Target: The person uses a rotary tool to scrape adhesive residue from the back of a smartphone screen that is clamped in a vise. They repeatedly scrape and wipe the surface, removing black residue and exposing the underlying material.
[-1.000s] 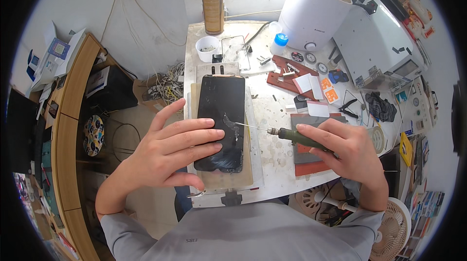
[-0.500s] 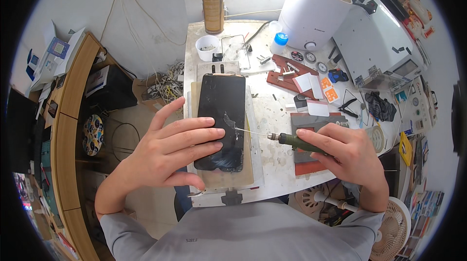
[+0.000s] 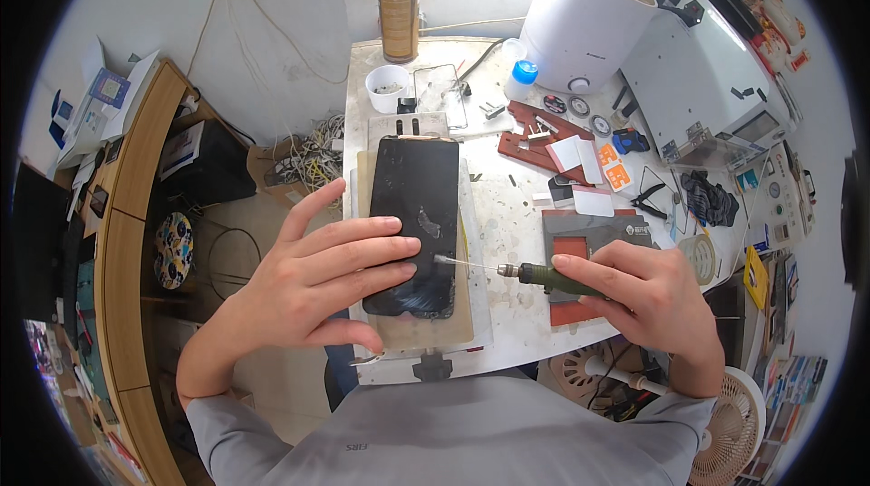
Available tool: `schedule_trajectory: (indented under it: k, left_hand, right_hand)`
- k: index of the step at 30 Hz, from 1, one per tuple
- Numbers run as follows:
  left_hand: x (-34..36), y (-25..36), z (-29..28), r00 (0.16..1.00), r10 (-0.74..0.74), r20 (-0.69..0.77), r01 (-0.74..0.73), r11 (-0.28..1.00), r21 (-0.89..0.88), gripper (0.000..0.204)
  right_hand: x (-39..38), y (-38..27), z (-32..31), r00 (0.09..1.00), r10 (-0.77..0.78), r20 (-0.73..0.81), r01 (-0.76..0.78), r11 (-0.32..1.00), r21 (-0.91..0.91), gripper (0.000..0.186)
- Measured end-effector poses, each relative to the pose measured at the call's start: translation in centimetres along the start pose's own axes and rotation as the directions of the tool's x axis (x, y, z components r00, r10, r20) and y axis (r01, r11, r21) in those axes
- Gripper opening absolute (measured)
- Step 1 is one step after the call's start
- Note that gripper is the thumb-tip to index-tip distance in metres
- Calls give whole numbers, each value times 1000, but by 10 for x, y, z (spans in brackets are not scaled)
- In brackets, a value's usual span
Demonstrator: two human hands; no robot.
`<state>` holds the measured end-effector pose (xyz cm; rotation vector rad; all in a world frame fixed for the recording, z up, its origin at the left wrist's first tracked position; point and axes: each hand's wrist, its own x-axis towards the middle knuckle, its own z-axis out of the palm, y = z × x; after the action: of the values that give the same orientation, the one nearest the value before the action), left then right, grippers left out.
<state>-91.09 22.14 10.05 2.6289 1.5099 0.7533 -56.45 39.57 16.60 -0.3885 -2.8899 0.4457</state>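
Note:
A dark smartphone (image 3: 419, 187) lies lengthwise on a fixture plate (image 3: 466, 305) at the table's near left, with its black face up and a chipped, greyish patch near the middle. My left hand (image 3: 331, 273) rests on the phone's left side, its fingers stretched out and apart. In my right hand (image 3: 639, 291) is a green pen-shaped rotary tool (image 3: 555, 279) with a metal collet. Its thin shaft points left, and the tip touches or almost touches the phone's surface by my left fingertips, where there is some whitish residue.
Behind the phone stand a white cup (image 3: 388, 90) and a spray can (image 3: 397, 10). A white humidifier-like cylinder (image 3: 589, 24) and a blue-capped bottle (image 3: 522, 80) stand at the back. Pliers (image 3: 649, 201) and a grey-red mat (image 3: 573, 248) lie to the right.
My right hand and the rotary tool have shifted slightly toward me, so the tip has moved from the chipped patch to a lower spot on the phone. My left hand stays put.

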Motion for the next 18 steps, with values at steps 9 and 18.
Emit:
schedule_trajectory:
  k: [9, 18]
  left_hand:
    - [19, 7, -7, 987, -6, -162, 3, 1000, -18, 47]
    - [48, 17, 3, 913, 129, -387, -74, 985, 154, 24]
  right_hand:
    - [-2, 0, 2, 996, 27, -82, -24, 999, 46, 62]
    - [3, -6, 1, 997, -34, -68, 41, 993, 113, 63]
